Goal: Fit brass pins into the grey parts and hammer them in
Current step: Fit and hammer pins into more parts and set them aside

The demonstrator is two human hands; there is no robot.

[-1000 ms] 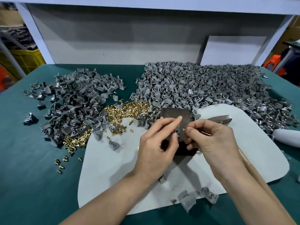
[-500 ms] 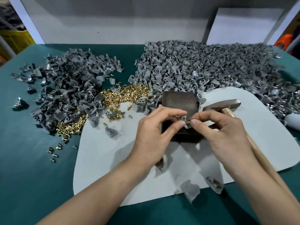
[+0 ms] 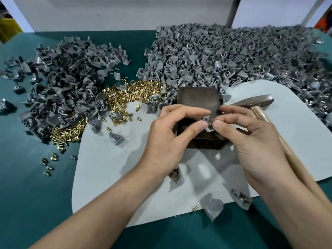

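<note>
Over a dark metal block (image 3: pixel 198 99), my left hand (image 3: pixel 172 139) pinches a small grey part (image 3: pixel 206 120) between thumb and fingers. My right hand (image 3: pixel 251 141) pinches a brass pin (image 3: pixel 210 124) against that part. A hammer (image 3: pixel 255 102) with a wooden handle lies under my right forearm, its metal head beside the block. A heap of loose brass pins (image 3: pixel 133 92) lies left of the block. Grey parts form one pile at the left (image 3: pixel 68 83) and a larger pile at the back right (image 3: pixel 233 56).
A pale grey mat (image 3: pixel 116 168) covers the green table (image 3: pixel 32 194) under my hands. Several finished grey parts with pins lie near the mat's front edge (image 3: pixel 240 196). Stray pins are scattered on the green surface at the left (image 3: pixel 52 160). A white wall stands behind.
The camera has tilted down and nearer. My hands have come together over the block, and the right-hand pin now meets the part in my left.
</note>
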